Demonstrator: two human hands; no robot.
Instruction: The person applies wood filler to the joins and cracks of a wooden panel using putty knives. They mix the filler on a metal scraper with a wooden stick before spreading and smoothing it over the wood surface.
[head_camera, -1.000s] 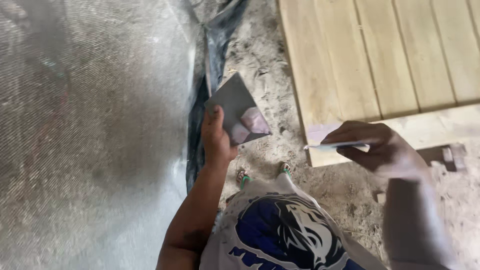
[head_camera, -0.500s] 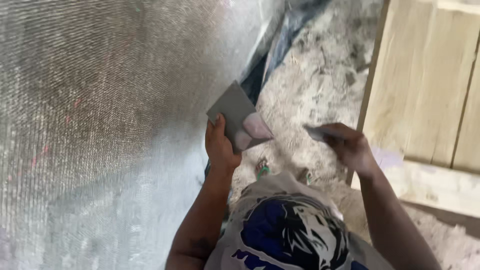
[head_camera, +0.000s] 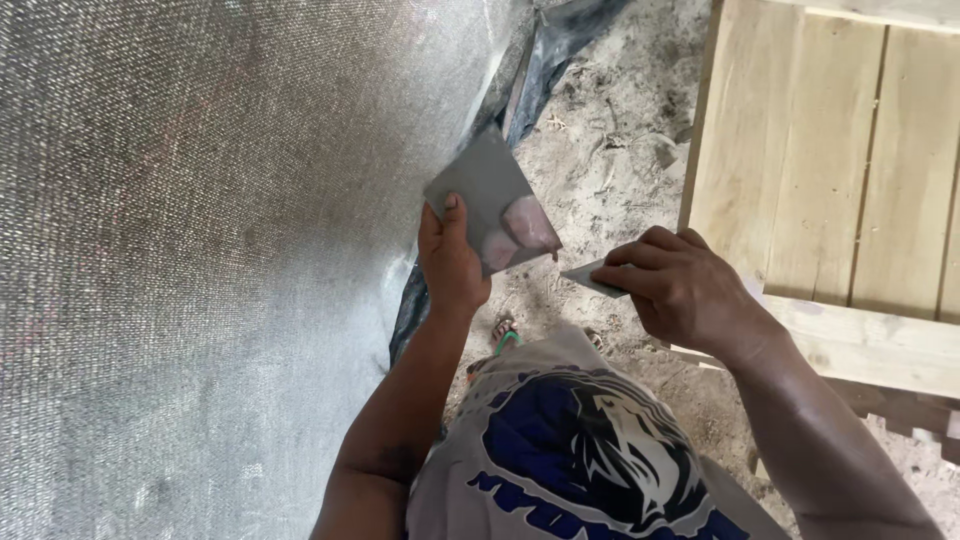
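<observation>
Since 0.5 s ago right hand (head_camera: 690, 290) came closer to plate (head_camera: 492, 203), frame centre. Left hand (head_camera: 452, 262) clamped on plate, right gripping scraper (head_camera: 592, 277) just beside it.

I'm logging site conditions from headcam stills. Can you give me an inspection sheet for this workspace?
Surface: sandy, dusty ground with small debris; no bench in view.
Job's things: flat grey square plate carrying a pinkish blob of putty; thin flat blade; pale wooden plank panel lying to the right.
Clutter: dark plastic sheet crumpled along the ground.
Grippers: left hand grips the plate by its lower corner; right hand pinches the blade, its tip close to the plate.
Cables: nothing seen.
Surroundings: grey woven mesh fabric fills the left side; sandalled feet below.
</observation>
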